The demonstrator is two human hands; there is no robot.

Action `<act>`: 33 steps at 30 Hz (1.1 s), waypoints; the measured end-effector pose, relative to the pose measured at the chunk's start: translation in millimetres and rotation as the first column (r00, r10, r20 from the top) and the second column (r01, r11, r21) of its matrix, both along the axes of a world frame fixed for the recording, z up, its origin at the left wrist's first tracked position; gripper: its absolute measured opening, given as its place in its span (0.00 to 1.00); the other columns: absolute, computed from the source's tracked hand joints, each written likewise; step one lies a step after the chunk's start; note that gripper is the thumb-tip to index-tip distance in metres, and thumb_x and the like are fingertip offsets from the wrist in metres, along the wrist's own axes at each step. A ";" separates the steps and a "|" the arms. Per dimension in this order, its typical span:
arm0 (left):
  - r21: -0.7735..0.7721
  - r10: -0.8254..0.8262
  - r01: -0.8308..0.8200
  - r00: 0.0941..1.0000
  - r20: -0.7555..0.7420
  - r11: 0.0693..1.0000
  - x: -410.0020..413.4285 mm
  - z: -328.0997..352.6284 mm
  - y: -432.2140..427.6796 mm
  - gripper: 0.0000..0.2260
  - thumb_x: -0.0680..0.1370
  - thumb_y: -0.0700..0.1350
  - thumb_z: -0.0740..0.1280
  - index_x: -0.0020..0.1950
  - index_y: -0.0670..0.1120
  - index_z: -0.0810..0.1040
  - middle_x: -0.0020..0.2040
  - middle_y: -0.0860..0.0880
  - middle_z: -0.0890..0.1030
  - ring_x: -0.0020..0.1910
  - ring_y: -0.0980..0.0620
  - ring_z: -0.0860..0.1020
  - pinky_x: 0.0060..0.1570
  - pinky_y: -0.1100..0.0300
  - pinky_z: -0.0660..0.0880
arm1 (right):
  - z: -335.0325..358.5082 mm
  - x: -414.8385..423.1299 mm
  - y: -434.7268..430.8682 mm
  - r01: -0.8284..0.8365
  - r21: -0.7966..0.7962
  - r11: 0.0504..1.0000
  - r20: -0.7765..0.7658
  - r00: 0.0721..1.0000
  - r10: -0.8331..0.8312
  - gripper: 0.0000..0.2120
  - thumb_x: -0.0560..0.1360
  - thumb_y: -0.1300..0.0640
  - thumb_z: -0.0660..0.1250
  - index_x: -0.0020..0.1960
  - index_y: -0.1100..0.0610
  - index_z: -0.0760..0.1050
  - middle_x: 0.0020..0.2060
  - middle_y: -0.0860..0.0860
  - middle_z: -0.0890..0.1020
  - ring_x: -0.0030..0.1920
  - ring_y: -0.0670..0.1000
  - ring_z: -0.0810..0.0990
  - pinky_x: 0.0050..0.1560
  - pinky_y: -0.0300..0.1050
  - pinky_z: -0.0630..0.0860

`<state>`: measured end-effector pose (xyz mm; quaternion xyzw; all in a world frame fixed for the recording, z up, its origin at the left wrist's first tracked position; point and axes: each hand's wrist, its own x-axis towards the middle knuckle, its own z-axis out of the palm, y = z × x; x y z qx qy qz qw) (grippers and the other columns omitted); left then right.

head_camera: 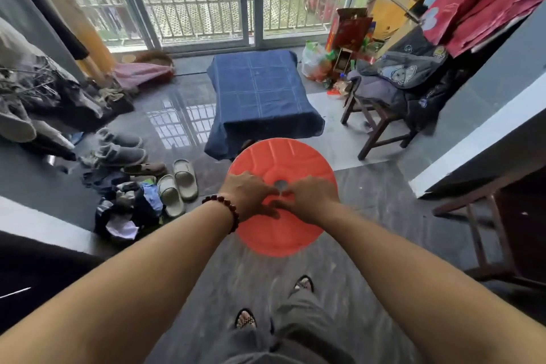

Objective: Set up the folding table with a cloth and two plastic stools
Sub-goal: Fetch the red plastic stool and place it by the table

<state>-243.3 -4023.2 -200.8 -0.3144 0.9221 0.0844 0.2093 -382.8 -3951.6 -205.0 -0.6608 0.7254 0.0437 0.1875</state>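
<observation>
Grey glossy floor (177,103) (blue tablecloth (260,89) ahead); left and right hands (251,192) (308,196) grip orange stool (283,156).

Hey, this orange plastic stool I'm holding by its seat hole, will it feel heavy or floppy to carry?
Probably light: the left hand and right hand hold the orange plastic stool only at its centre hole. The ribbed moulded seat looks stiff. Smooth plastic may slip, so that small grip could let it tilt.

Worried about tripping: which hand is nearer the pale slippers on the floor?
Left. The left hand sits on the orange plastic stool seat, on the pale slippers' side of its centre hole; the right hand is across that hole, farther away.
</observation>
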 end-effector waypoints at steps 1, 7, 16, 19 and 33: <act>-0.003 -0.006 0.006 1.000 -0.001 1.000 -7.3 -1.4 -10.0 0.24 0.73 0.67 0.61 0.66 0.61 0.70 0.61 0.49 0.76 0.62 0.45 0.73 0.55 0.54 0.70 | -3.2 -7.3 -10.5 0.006 0.006 1.000 0.005 1.000 -0.006 0.25 0.75 0.33 0.57 0.59 0.48 0.77 0.55 0.56 0.81 0.56 0.59 0.78 0.49 0.47 0.71; -0.037 0.025 -0.025 1.000 -0.018 0.999 -57.3 -14.4 -81.0 0.24 0.73 0.67 0.60 0.67 0.62 0.68 0.60 0.49 0.77 0.60 0.44 0.73 0.55 0.53 0.69 | -20.7 -63.2 -94.7 -0.046 0.028 0.999 0.013 0.999 0.046 0.24 0.75 0.34 0.57 0.52 0.52 0.79 0.53 0.54 0.81 0.54 0.57 0.78 0.43 0.46 0.68; 0.006 0.162 -0.162 0.987 -0.016 0.987 -155.5 -26.2 -190.7 0.24 0.72 0.67 0.62 0.68 0.63 0.69 0.60 0.50 0.77 0.61 0.44 0.74 0.55 0.52 0.69 | -34.8 -160.3 -219.8 -0.111 0.072 0.991 0.015 0.994 0.111 0.21 0.75 0.36 0.59 0.52 0.52 0.78 0.53 0.56 0.81 0.55 0.59 0.78 0.43 0.46 0.67; -0.003 0.176 -0.176 0.984 0.005 0.984 -168.8 -27.2 -209.3 0.24 0.72 0.67 0.62 0.67 0.64 0.69 0.59 0.51 0.78 0.61 0.45 0.74 0.56 0.52 0.67 | -37.7 -175.0 -239.5 -0.136 0.081 0.987 0.023 0.991 0.135 0.21 0.75 0.35 0.59 0.53 0.50 0.78 0.53 0.55 0.81 0.55 0.59 0.78 0.44 0.46 0.69; 0.064 0.181 -0.183 0.983 0.040 0.981 -192.9 -56.2 -290.4 0.23 0.74 0.66 0.61 0.67 0.61 0.69 0.61 0.50 0.76 0.62 0.45 0.72 0.59 0.49 0.65 | -64.3 -201.4 -320.1 -0.103 0.147 0.984 0.136 0.987 0.083 0.20 0.75 0.36 0.60 0.50 0.51 0.78 0.50 0.55 0.82 0.52 0.59 0.79 0.41 0.45 0.67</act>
